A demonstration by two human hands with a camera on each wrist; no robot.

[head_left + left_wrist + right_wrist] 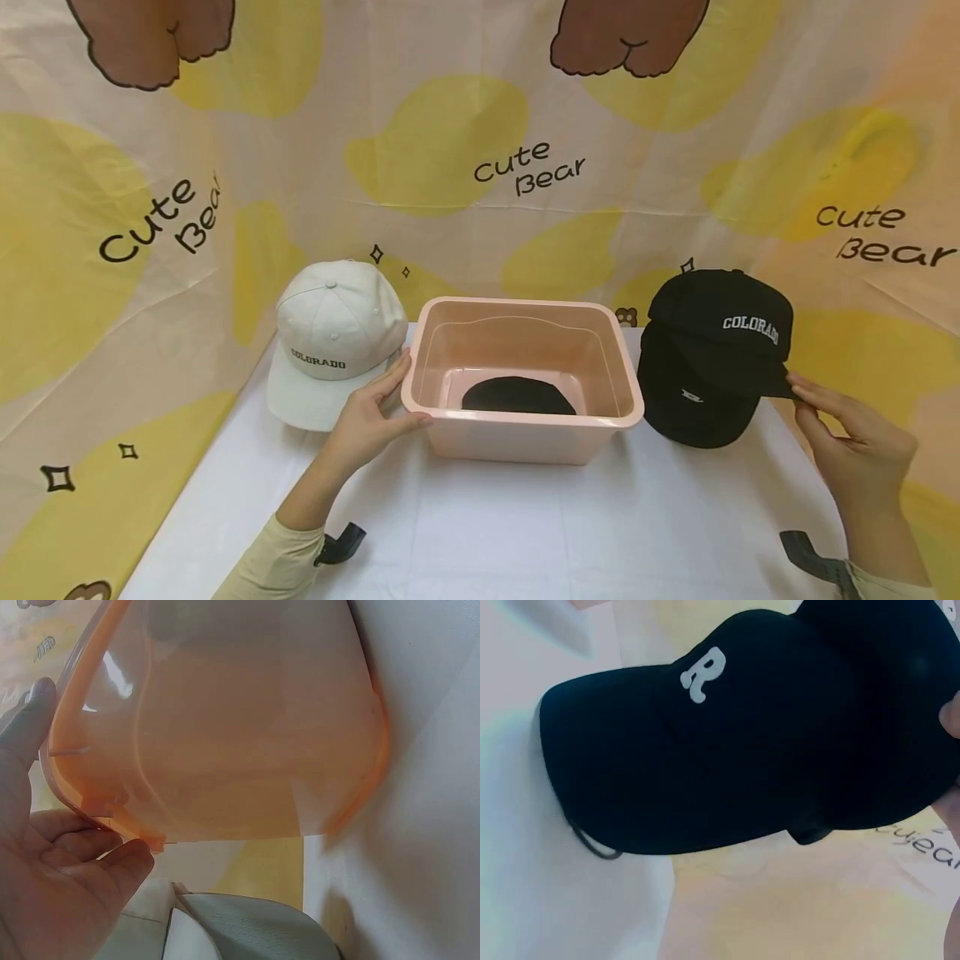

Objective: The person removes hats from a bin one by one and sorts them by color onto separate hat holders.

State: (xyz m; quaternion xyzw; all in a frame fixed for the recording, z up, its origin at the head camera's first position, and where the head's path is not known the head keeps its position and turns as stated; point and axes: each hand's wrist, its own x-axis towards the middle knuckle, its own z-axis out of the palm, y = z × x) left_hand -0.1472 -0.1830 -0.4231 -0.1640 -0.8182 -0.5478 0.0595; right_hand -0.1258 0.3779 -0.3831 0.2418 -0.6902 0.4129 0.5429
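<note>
With thumb and fingers, my left hand (367,421) grips the left rim of a pink plastic bin (517,439). A black fabric piece (517,395), its shape partly hidden by the front wall, lies in the bin. On the right, my right hand (862,442) pinches the brim edge of a black COLORADO cap (720,304). That cap overlaps a second black cap (697,421), whose white R (703,673) shows in the right wrist view. In the left wrist view, the left fingers (127,866) curl at the bin's rim.
A white COLORADO cap (330,321) sits left of the bin, close to my left hand. Beneath everything is a white tabletop (495,533). A patterned curtain (450,167) hangs behind and along both sides. Dark wrist straps (341,543) show near the sleeves.
</note>
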